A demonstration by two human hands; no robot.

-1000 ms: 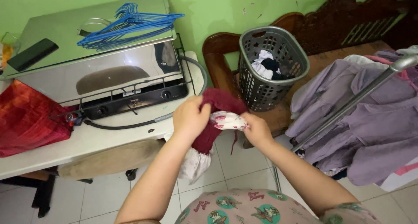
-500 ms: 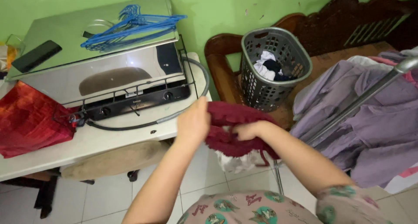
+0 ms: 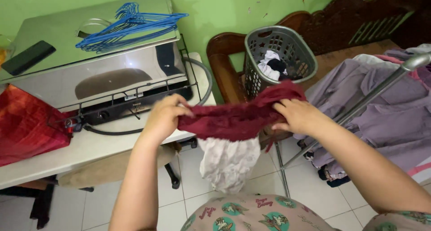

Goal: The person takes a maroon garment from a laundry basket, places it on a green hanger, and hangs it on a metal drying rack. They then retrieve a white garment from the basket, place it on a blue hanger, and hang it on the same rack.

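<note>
Stretching the maroon cloth (image 3: pixel 233 118) out in front of the basket (image 3: pixel 278 62), left hand (image 3: pixel 164 118) and right hand (image 3: pixel 298 116) each clench an end; even tension should smooth it.

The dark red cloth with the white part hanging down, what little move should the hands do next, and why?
Probably reach for one of the blue wire hangers on the steel stove lid. The left hand and right hand hold the dark red knitted garment stretched wide between them, its white lining dangling, so it looks spread open and ready to hang near the purple clothes on the metal rail.
</note>
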